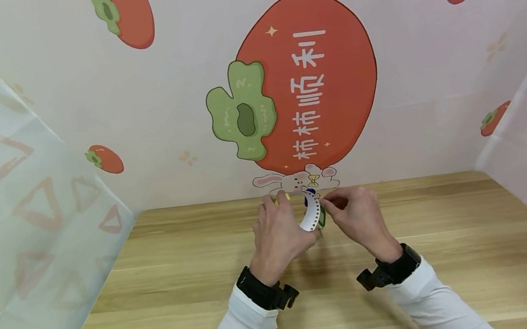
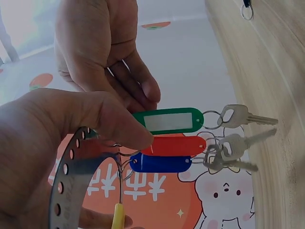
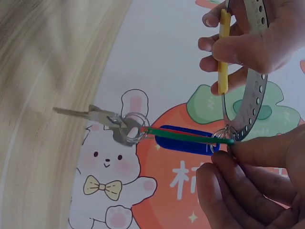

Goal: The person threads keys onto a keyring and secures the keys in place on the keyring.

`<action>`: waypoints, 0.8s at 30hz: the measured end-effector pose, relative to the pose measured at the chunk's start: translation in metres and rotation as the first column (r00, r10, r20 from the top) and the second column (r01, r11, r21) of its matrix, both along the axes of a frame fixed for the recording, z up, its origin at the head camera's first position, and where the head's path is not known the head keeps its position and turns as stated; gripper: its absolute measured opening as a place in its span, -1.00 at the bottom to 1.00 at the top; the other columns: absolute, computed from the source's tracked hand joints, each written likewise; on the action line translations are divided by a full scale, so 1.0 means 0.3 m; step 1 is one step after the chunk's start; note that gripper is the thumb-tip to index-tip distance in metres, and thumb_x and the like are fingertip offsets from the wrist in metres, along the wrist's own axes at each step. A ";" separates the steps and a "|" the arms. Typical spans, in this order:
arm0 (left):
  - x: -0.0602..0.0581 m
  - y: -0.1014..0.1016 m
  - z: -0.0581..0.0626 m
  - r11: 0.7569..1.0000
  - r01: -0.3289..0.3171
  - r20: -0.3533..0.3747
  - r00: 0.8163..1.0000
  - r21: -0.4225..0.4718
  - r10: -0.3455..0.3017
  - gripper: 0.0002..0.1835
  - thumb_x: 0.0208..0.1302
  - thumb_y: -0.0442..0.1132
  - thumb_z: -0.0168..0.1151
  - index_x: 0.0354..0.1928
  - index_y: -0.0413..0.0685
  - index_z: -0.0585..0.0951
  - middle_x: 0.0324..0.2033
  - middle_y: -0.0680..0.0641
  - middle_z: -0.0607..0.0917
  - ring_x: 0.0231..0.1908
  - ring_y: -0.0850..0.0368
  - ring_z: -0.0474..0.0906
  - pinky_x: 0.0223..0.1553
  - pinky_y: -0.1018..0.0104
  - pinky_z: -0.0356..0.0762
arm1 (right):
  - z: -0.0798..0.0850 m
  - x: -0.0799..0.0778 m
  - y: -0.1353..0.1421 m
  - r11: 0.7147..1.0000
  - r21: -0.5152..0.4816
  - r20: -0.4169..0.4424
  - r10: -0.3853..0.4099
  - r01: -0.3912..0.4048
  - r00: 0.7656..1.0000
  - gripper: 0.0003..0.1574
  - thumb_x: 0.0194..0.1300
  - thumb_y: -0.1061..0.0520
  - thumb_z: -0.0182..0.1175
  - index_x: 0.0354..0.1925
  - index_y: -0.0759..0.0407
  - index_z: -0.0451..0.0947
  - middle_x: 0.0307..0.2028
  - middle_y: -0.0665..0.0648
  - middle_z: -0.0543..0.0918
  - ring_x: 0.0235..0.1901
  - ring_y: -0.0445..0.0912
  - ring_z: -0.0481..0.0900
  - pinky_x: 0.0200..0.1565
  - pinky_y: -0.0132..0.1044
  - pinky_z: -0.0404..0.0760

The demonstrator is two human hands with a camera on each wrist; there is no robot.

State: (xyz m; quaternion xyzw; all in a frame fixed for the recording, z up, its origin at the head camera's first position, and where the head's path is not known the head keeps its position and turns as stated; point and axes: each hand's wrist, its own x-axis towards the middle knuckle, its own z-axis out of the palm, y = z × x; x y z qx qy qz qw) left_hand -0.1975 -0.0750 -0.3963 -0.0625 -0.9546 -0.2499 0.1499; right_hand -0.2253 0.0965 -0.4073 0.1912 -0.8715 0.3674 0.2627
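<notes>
My left hand point(image 1: 281, 233) grips a curved metal strip point(image 3: 252, 98) with a row of holes and a yellow handle bar point(image 3: 223, 52). Its fingers wrap the yellow bar in the right wrist view. My right hand point(image 1: 359, 216) pinches the end of a green key tag point(image 2: 174, 120), by the strip's lower end. Below the green tag, a red key tag point(image 2: 176, 145) and a blue key tag point(image 2: 162, 163) hang by small rings, the red one partly behind my left thumb. A key point(image 2: 236, 116) dangles from the green tag, and more keys point(image 2: 233, 145) from the others.
Under both hands lies a wood-grain table point(image 1: 184, 282). Behind it rises a pale backdrop point(image 1: 177, 93) with a printed persimmon and rabbit. A small dark thing with a metal ring point(image 2: 247, 12) shows at the top edge of the left wrist view.
</notes>
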 end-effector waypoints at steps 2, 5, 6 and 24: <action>0.000 0.001 0.000 1.000 0.002 -0.003 1.000 -0.003 -0.002 0.05 -0.26 0.18 0.66 0.22 -0.35 0.47 -0.08 -0.31 0.52 -0.18 -0.17 0.51 -0.40 -0.06 0.62 | 0.000 0.001 -0.001 1.000 -0.004 0.002 -0.018 0.018 1.000 -0.95 0.22 0.26 0.43 -0.38 0.25 0.79 -0.51 0.09 0.74 -0.56 -0.15 0.64 -0.47 -0.24 0.58; 0.001 0.002 0.001 1.000 0.009 -0.004 1.000 -0.005 -0.009 0.07 -0.25 0.20 0.65 0.24 -0.35 0.46 -0.06 -0.32 0.52 -0.17 -0.18 0.52 -0.40 -0.07 0.63 | 0.001 0.002 -0.001 0.999 -0.005 -0.008 -0.040 0.040 0.999 -0.94 0.21 0.26 0.43 -0.39 0.26 0.79 -0.52 0.10 0.74 -0.57 -0.13 0.66 -0.48 -0.20 0.59; 0.001 0.002 0.001 1.000 0.011 -0.005 1.000 -0.008 -0.011 0.07 -0.24 0.20 0.65 0.24 -0.35 0.46 -0.06 -0.33 0.52 -0.17 -0.19 0.52 -0.40 -0.07 0.63 | 0.002 0.002 -0.001 0.999 -0.002 -0.011 -0.047 0.047 0.999 -0.93 0.21 0.26 0.44 -0.39 0.27 0.79 -0.53 0.11 0.74 -0.57 -0.12 0.66 -0.48 -0.18 0.60; -0.001 0.003 0.001 0.997 0.057 -0.011 0.998 -0.046 -0.057 0.09 -0.21 0.20 0.62 0.30 -0.36 0.42 -0.02 -0.35 0.51 -0.12 -0.20 0.51 -0.42 -0.06 0.62 | 0.006 0.002 0.015 0.997 0.074 -0.086 0.002 0.005 0.996 -0.95 0.20 0.36 0.40 -0.41 0.34 0.76 -0.53 0.17 0.74 -0.61 -0.11 0.65 -0.56 -0.23 0.54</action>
